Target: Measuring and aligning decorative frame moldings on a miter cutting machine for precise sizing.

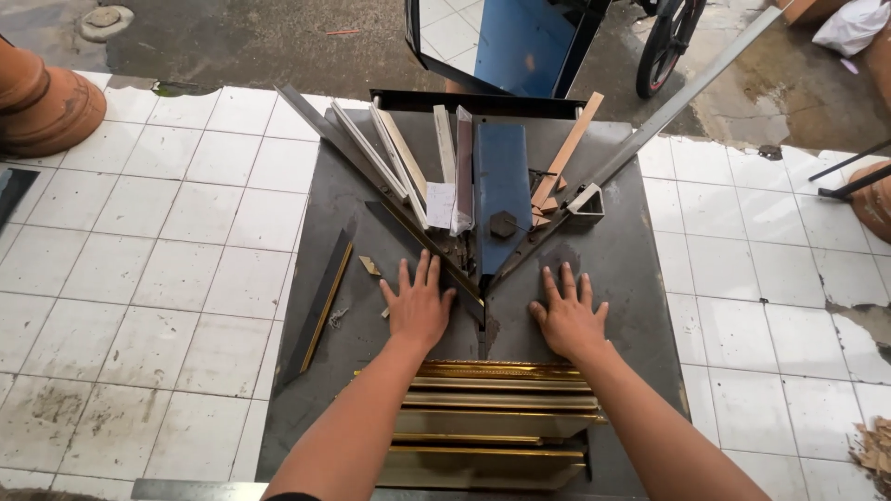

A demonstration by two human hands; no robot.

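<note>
My left hand [419, 303] lies flat, fingers spread, on the dark metal table [631, 269] just left of the V-shaped guide fence [436, 250]. My right hand [568, 314] lies flat on the right side, fingers apart, holding nothing. Between and in front of my hands sits a stack of gold picture-frame mouldings [492, 417]. A blue upright blade housing [501, 190] stands at the point of the V. Several cut moulding strips [399, 158] lean against the left fence.
A loose dark strip with a gold edge [325, 306] lies on the table's left part. White floor tiles surround the table. Clay pots [42, 102] stand at far left, a bike wheel [664, 42] at the top right, and a long metal bar [687, 97] angles to the right.
</note>
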